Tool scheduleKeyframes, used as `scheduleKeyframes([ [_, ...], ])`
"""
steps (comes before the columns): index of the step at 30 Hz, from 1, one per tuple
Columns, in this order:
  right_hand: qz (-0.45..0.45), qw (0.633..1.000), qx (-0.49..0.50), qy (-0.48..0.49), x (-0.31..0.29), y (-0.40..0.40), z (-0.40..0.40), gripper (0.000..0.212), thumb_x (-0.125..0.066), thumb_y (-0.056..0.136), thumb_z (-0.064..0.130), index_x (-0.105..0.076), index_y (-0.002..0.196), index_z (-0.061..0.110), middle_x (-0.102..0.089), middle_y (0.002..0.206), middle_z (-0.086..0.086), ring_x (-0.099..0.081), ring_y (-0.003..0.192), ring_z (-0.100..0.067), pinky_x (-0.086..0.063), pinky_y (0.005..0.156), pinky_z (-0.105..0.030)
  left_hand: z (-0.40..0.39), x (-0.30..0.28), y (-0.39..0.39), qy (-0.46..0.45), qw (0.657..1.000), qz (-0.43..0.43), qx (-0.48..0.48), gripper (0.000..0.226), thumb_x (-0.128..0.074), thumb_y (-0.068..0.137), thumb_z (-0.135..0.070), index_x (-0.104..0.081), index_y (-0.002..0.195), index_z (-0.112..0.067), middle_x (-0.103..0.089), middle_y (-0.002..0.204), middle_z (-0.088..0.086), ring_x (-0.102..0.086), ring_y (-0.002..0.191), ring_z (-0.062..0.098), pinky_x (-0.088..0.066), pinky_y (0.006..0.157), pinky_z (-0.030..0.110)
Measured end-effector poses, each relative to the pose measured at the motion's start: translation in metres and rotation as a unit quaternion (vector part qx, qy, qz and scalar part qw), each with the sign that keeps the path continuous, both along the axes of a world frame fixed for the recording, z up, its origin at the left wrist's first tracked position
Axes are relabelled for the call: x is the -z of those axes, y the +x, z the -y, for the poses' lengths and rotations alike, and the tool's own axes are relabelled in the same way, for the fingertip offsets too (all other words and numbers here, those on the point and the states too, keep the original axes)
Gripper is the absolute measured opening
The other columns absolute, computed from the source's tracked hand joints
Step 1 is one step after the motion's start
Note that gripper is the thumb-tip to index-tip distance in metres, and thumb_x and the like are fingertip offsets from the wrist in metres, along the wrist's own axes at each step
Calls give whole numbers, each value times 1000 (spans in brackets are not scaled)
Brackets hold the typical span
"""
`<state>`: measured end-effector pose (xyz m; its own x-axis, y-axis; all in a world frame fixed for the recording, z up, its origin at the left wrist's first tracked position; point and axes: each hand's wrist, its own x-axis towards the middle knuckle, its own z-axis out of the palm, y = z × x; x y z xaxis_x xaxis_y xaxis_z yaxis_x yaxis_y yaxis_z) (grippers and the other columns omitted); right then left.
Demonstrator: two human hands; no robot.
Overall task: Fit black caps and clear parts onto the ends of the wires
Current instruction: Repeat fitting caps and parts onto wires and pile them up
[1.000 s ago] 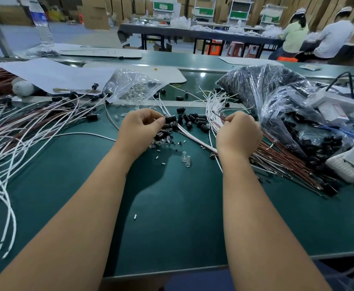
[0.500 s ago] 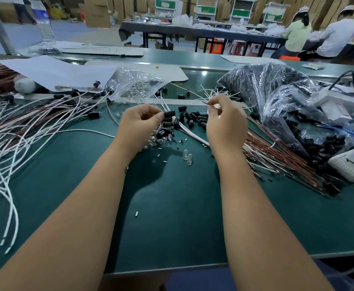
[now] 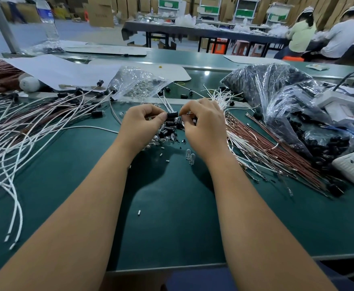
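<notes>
Green bench mat (image 3: 172,227), cardboard-stacked workshop behind

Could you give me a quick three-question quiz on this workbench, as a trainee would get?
1. True or false: the left hand pinches a black cap.
2. On which side of the hands lies the big bag of black caps: (a) left, (b) right?
3. What colour is the bench mat?

Key: 1 true; 2 b; 3 green.
</notes>
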<state>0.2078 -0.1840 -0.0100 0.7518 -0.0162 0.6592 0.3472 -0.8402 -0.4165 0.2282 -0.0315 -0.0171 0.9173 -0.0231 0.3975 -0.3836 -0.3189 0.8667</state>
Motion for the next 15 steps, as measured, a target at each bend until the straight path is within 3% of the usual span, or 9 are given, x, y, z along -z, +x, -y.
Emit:
scheduleKeyframes([
  [6,-7,998,-38,53,0,2,-2,33,-51,83,-11,-74,99,6,-60,89,-6,-50,95,-24,-37,84,-31,-2,5,5,8,1000,0,-6,12,-65,90,-18,-66,78,-21,-51,48,-17,-42,44,-3,-34,48,9],
  [9,8,997,-53,62,0,1,-5,43,-47,81,-16,-69,113,4,-64,94,-7,-51,98,-19,-36,84,-22,-2,6,7,18,1000,3,-13,16,-66,89,-21,-64,74,-27,-54,55,-14,-43,46,-4,-37,50,11],
  [11,6,996,-56,66,0,1,-4,49,-47,81,-16,-65,120,7,-60,88,-1,-48,91,-12,-34,80,-19,-2,5,7,15,1000,4,-10,18,-66,90,-20,-63,74,-27,-53,53,-14,-42,45,-3,-36,49,10],
  [15,-18,996,-55,72,-2,0,-2,52,-48,83,-12,-59,126,16,-56,81,2,-50,86,-18,-43,83,-34,-2,3,4,9,1000,6,3,14,-66,90,-18,-65,77,-23,-52,53,-12,-41,44,-2,-35,47,8],
])
